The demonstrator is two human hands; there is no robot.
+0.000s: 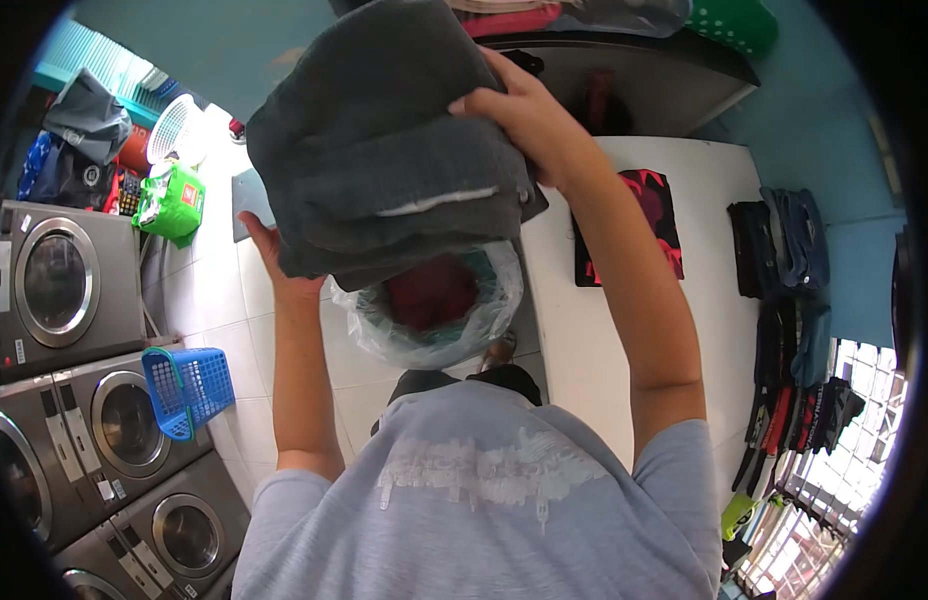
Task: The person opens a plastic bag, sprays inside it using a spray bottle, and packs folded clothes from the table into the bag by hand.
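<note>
A thick bundle of folded dark grey clothes is held up in front of me, with a pale strip showing along one fold. My right hand grips its right edge, thumb on top and the other fingers partly hidden behind. At the lower left corner, my left hand supports the bundle, its thumb sticking out and its other fingers hidden underneath. Below the bundle stands a container lined with a clear plastic bag, partly covered from view. Dark red cloth lies inside it.
To the right is a white table with a folded black and red garment. Folded jeans lie beyond it. Dryers, a blue basket and a green bag are at left. A dark shelf stands ahead.
</note>
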